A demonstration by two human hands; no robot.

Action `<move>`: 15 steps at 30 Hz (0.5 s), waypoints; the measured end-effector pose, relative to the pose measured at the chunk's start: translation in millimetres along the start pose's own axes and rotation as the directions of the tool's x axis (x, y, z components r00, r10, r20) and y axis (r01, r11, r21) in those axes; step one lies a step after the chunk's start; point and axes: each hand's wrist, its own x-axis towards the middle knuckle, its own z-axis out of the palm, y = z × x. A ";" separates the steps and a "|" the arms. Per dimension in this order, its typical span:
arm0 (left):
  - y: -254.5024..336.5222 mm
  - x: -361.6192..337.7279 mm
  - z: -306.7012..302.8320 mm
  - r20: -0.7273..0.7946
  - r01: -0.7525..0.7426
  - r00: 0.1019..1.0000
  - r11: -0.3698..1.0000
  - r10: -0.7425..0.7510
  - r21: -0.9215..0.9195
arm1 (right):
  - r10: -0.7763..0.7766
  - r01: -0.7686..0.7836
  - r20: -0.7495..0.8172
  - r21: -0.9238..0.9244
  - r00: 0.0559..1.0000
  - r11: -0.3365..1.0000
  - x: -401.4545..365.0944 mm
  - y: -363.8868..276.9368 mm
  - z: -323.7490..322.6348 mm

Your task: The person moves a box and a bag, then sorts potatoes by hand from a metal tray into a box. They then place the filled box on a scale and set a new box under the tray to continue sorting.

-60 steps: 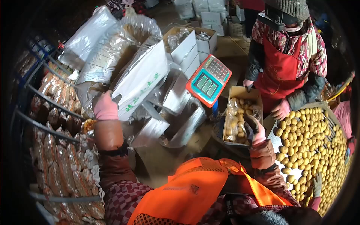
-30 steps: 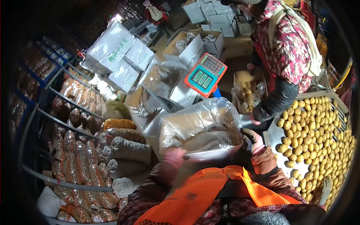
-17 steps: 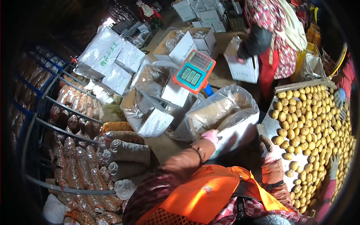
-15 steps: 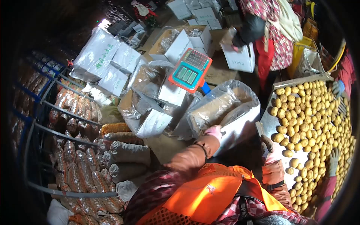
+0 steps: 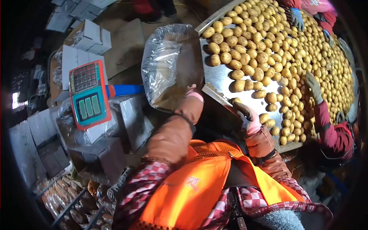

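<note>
Okay, clock set on the worker in the orange vest [image 5: 172,195], 12 straight ahead. Plastic-lined box [image 5: 163,61] at 11 o'clock, mouth up, clear liner bulging over its rim, brown inside, just beside the tabletop [image 5: 214,78]. Left hand [image 5: 194,93] reaches to the box's near right rim; from where I stand, can't tell if its fingers grip the liner or only rest there. Right hand [image 5: 249,118] at about 12:30, at the tabletop's near corner, fingers bent, one potato [image 5: 236,101] just beyond them; grasp or no grasp, can't tell. Potatoes [image 5: 264,57] spread thick from 12 round to 2. Co-worker's gloved hand [image 5: 314,88] over them near 2, another gloved hand [image 5: 296,19] at 1. Red-edged scale display [image 5: 90,105] at 10, blue post [image 5: 128,89] behind it. White cartons [image 5: 87,36], 10 to 11.
</note>
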 end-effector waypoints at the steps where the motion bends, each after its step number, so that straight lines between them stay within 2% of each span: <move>1: -6.1 0.3 -3.5 -0.011 -0.084 0.996 0.993 0.085 0.085 | 0.002 -0.005 -0.026 -0.102 1.000 0.995 0.2 -2.0 -0.5; 2: -21.2 -0.9 -9.8 -0.009 -0.165 0.986 0.970 0.169 0.177 | -0.008 0.004 -0.033 -0.121 0.999 0.993 -1.8 -9.6 5.5; 3: -18.6 -25.5 -76.9 -0.033 -0.244 0.965 0.940 0.259 0.237 | -0.030 0.024 -0.045 -0.136 0.999 0.990 0.7 -23.3 9.3; 4: -51.5 -15.7 -83.3 -0.319 -0.315 0.852 0.892 0.416 0.324 | -0.054 0.045 -0.063 -0.148 0.997 0.988 3.8 -30.6 12.1; 5: -80.4 1.4 -89.5 -0.365 -0.203 0.889 0.953 0.276 0.225 | -0.040 0.029 -0.081 -0.134 0.996 0.991 6.8 -29.1 13.7; 6: -101.9 11.7 -99.5 -0.437 -0.086 0.883 0.974 0.173 0.210 | -0.023 0.011 -0.099 -0.124 0.995 0.992 7.6 -28.0 13.4; 7: -129.5 29.2 -96.9 -0.423 0.035 0.906 0.994 0.010 0.099 | -0.009 -0.004 -0.112 -0.112 0.994 0.994 5.6 -28.0 14.7; 8: -166.6 58.2 -77.2 -0.310 0.140 0.940 0.990 -0.142 -0.031 | 0.069 -0.062 -0.159 0.049 0.985 0.997 4.6 -35.0 19.9; 9: -194.4 88.8 -71.0 0.082 0.233 0.970 0.972 -0.230 -0.038 | 0.017 -0.022 -0.182 -0.027 0.983 0.999 4.9 -39.1 22.3; 10: -185.6 101.9 -80.6 0.427 0.263 0.871 0.965 -0.242 0.010 | -0.035 0.014 -0.198 -0.108 0.980 0.994 5.3 -42.6 22.4; 11: -173.2 104.5 -79.4 0.573 0.257 0.785 0.965 -0.236 0.044 | -0.086 0.046 -0.205 -0.191 0.975 0.981 5.8 -45.5 20.4; 12: -165.9 105.0 -72.0 0.593 0.248 0.770 0.967 -0.234 0.059 | -0.108 0.052 -0.185 -0.285 0.977 0.957 6.0 -41.8 14.2; 15: -145.8 95.3 -32.7 0.500 0.287 0.814 0.953 -0.294 0.093 | -0.003 -0.034 -0.259 -0.138 0.966 0.990 3.2 -40.8 11.1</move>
